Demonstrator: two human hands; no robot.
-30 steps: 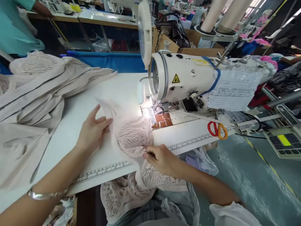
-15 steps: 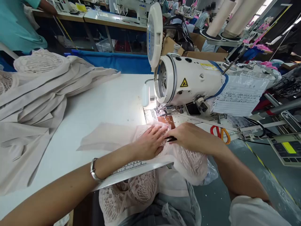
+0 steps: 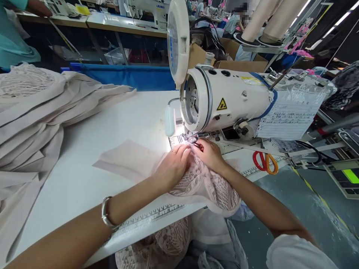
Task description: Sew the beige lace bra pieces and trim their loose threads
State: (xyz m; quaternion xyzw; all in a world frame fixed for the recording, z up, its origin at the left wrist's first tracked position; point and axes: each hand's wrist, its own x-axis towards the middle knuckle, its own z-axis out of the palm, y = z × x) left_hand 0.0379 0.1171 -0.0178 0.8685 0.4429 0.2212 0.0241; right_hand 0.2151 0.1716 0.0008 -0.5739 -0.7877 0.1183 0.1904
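A pale pink lace garment piece (image 3: 207, 185) lies on the white sewing table (image 3: 92, 179) and hangs over its front edge. My left hand (image 3: 172, 166) presses flat on the fabric just in front of the needle of the white sewing machine (image 3: 227, 99). My right hand (image 3: 209, 153) pinches the lace edge at the presser foot, with a small dark tool between its fingers. Both hands touch each other at the needle area, which is brightly lit.
A heap of beige fabric (image 3: 30, 116) fills the table's left side. Red and orange scissors (image 3: 265, 162) lie right of the machine. A round lamp (image 3: 176, 37) stands above the machine head. A person in teal (image 3: 14, 33) works at the back left.
Both hands have pushed the lace forward, up to the needle under the machine head. The left hand went from spreading the fabric on the table to pressing it by the presser foot.
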